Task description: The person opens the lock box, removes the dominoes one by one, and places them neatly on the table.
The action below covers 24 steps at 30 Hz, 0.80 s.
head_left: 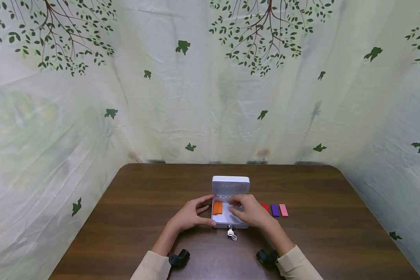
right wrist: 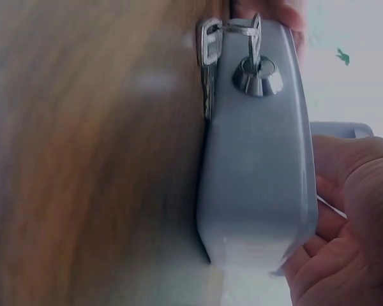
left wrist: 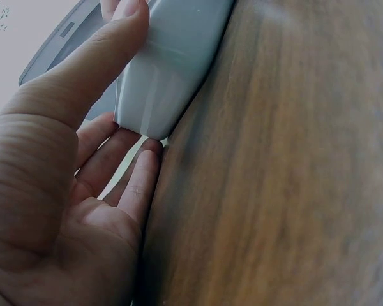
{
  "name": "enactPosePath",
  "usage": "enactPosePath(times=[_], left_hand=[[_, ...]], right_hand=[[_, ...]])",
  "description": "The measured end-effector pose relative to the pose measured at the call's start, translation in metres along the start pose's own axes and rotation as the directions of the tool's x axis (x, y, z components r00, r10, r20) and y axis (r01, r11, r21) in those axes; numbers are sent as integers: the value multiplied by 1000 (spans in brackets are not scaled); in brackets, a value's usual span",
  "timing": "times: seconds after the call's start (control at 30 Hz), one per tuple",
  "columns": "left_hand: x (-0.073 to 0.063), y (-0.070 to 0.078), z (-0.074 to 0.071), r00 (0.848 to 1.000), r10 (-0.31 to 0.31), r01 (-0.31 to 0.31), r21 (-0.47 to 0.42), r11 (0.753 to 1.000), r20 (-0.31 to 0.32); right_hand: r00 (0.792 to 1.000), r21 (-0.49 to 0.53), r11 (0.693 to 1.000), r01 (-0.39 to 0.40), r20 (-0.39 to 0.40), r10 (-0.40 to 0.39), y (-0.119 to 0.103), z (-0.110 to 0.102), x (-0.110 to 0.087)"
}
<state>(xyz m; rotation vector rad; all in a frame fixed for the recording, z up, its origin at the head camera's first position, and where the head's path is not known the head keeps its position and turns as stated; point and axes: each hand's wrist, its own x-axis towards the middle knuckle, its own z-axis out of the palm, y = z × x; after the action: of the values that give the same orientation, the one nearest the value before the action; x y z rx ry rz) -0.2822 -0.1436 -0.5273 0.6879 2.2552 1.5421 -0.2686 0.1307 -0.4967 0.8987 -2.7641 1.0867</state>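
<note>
A small white metal box [head_left: 221,225] stands on the table with its hinged lid [head_left: 230,186] raised at the back. Inside, on the left, lie flat orange pieces [head_left: 217,208], seemingly side by side. My left hand [head_left: 190,216] holds the box's left side, thumb at the front corner and fingers farther back. Over the right part of the box hovers my right hand [head_left: 251,210], its fingers bent and thumb apart from them; nothing shows between. In the right wrist view its fingertips are hidden behind the box. A key [right wrist: 255,48] sits in the front lock, another key [right wrist: 209,57] hanging from it.
Right of the box, partly behind my right hand, is a red piece [head_left: 265,207]. Next to it lie a purple piece [head_left: 275,210] and a pink piece [head_left: 283,210]. They rest on a brown wooden table [head_left: 154,186], with a leaf-printed cloth [head_left: 196,97] hanging behind.
</note>
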Motion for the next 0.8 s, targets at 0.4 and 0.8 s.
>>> enactPosePath(times=[0.4, 0.8], left_hand=[[-2, 1, -1, 1000, 10, -10, 2, 1000, 6], [-3, 3, -1, 1000, 20, -20, -8, 1000, 8]], right_hand=[[999, -38, 999, 1, -38, -2, -4, 15, 10], [999, -95, 995, -8, -51, 4, -7, 20, 16]])
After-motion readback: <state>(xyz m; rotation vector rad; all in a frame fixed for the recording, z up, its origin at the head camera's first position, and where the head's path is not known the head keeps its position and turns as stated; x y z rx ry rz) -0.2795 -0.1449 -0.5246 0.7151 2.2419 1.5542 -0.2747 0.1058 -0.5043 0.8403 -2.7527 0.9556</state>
